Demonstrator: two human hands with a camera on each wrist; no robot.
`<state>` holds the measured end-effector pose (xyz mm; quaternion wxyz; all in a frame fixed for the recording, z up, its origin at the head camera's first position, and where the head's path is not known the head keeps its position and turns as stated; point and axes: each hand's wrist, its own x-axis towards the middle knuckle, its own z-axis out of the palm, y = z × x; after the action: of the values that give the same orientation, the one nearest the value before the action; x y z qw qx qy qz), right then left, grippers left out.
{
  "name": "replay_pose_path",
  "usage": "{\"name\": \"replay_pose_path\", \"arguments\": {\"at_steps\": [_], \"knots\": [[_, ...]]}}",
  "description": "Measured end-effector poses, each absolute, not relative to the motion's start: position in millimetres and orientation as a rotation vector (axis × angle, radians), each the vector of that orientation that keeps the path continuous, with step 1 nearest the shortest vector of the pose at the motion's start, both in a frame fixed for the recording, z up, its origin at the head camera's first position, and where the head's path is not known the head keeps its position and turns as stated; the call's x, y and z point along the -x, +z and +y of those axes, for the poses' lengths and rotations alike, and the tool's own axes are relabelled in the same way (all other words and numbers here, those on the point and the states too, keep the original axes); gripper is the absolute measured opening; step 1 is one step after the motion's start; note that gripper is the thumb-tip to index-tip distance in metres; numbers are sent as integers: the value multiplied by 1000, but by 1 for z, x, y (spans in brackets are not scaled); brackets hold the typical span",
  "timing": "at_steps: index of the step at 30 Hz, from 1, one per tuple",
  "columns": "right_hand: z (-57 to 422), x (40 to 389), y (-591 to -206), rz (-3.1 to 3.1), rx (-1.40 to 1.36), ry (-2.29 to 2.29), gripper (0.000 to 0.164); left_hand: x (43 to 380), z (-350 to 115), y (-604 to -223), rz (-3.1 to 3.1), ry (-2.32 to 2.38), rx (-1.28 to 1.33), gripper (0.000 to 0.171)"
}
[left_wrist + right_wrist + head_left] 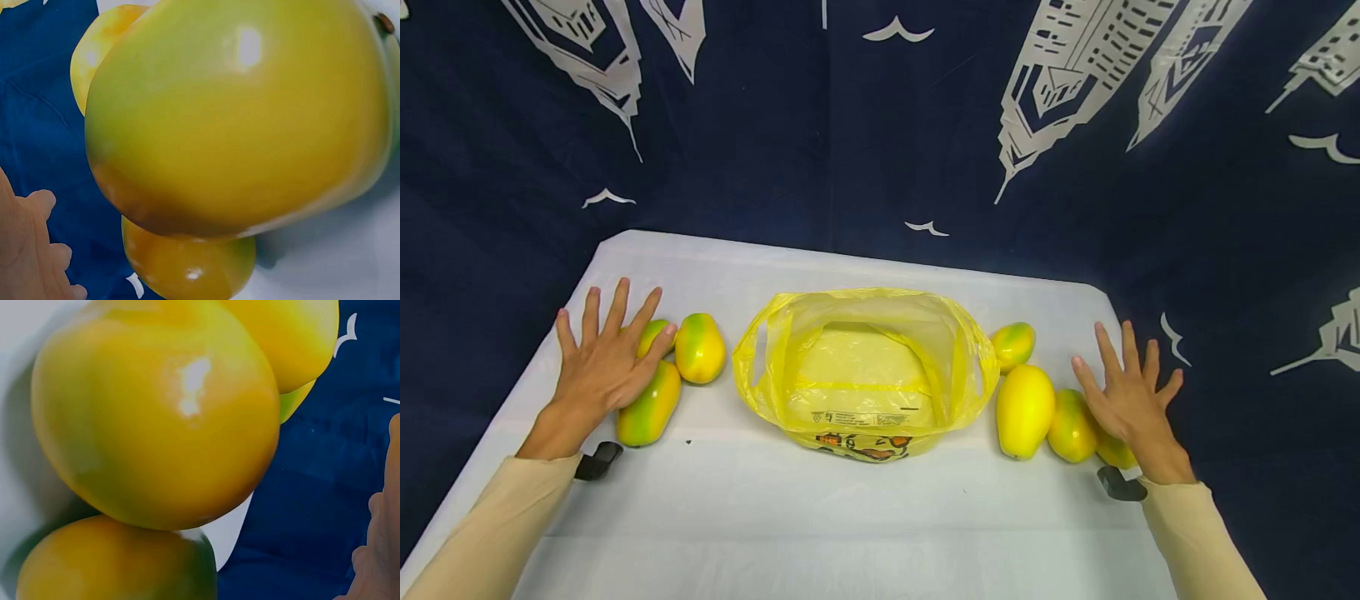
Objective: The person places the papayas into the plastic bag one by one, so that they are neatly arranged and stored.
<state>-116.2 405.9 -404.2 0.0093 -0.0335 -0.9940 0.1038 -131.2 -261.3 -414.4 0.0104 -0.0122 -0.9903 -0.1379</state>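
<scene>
My left hand (pixel 602 367) is spread with straight fingers at the left of the table, overlapping part of a group of yellow-green mangoes (pixel 650 407) in the head view. One mango (pixel 237 125) fills much of the left wrist view, apart from the fingers. On the other side, my right hand (pixel 1129 404) is likewise spread, beside several mangoes (pixel 1072 427). A big mango (pixel 156 419) looms in the right wrist view, with the hand's edge at far right. Neither hand holds anything. Between them stands a yellow plastic bag (pixel 865 442), its mouth wide open.
A white cloth covers the table (pixel 820 517). Behind it hangs a dark blue curtain (pixel 820 167) printed with white buildings and birds. Dark wrist cameras (pixel 598 461) sit under both wrists. A larger, plain yellow fruit (pixel 1026 412) lies right of the bag.
</scene>
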Motion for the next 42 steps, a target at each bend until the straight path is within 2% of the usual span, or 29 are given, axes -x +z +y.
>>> {"name": "replay_pose_path", "arguments": {"at_steps": [14,42], "knots": [[407,116,-404,-3096,89,338,76,131,-260,-415,-3086,-449,39,73],[385,109,-408,-3104,25,344,72,128,-234,-407,-2968,-656,283,63]]}}
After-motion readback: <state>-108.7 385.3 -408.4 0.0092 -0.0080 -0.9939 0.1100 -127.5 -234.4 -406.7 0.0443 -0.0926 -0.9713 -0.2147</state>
